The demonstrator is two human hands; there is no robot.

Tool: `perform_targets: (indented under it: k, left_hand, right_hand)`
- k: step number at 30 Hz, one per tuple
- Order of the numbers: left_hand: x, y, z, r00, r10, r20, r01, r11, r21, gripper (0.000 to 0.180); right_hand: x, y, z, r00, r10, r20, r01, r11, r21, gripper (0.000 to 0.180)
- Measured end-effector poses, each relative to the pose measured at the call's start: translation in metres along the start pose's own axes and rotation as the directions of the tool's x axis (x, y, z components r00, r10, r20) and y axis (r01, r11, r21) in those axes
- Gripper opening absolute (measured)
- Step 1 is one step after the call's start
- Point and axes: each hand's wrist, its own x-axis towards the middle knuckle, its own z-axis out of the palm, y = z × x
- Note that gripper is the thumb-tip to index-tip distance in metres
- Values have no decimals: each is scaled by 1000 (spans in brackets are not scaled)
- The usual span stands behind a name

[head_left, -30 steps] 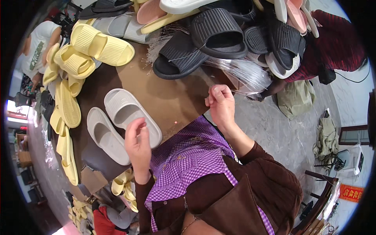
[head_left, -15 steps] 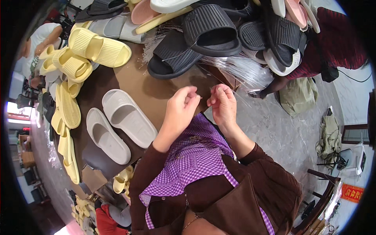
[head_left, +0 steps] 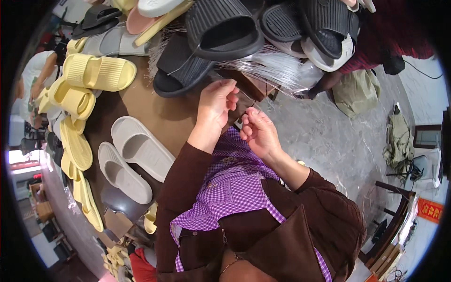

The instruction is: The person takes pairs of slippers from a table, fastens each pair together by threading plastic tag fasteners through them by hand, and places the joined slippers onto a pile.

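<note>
Table had a brown top: lighter tan mid-surface, darker toward the left. Pair of light grey slides sat side by side near the near edge, soles down, toe ends pointing away from the wearer. Yellow slides ran down the left side, some stacked on each other. Far side was crowded: mid-grey slides, then black slides overlapping. Bundle of thin pale strands beside those, at the right end. Grey floor carried an olive sack, slumped, right of the table.
</note>
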Motion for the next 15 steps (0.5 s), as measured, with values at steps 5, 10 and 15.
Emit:
perform_targets:
  k: [5,10,15]
  left_hand:
    - [-5,-5,-11,999,17,-33,-17,1000,-10,13]
    - [-15,-4,-19,998,38,-51,-40,998,-38,14]
    - [-23,-5,-25,999,33,-8,-33,998,-58,13]
  right_hand:
    - [-14,1,-13,992,-121,45,127,978,-164,10]
    - [-21,-18,-7,953,-261,151,299,886,-354,6]
    - [-15,-35,2,886,-364,288,451,524,-723,7]
